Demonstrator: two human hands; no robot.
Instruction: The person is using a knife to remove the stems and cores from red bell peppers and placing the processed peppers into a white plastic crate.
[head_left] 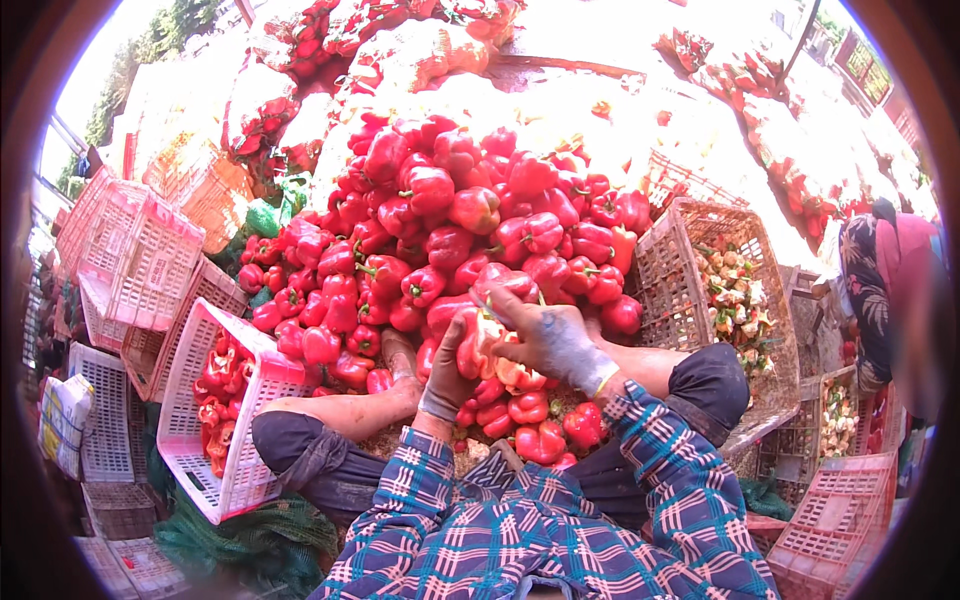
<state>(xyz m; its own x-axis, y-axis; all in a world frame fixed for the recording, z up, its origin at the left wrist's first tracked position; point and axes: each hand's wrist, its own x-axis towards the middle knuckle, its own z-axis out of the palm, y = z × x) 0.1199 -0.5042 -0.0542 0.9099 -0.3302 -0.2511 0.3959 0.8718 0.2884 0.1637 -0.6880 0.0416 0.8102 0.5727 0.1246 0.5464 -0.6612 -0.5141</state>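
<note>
We have our left hand [447,378] curled around 1 glossy red bell pepper showing pale flesh [469,355], just above loose red peppers [540,441], and our right hand [560,338] bent over its other side, though we cannot tell whether those fingers pinch anything; a slip on smooth skin could drop it. Our left knee [285,440] could nudge the pink-and-white plastic lattice crate [268,380] and spill its red pepper pieces [218,400]; farther out, the tall heap of whole red bell peppers [430,190] could slide if 1 low pepper were dislodged.
</note>
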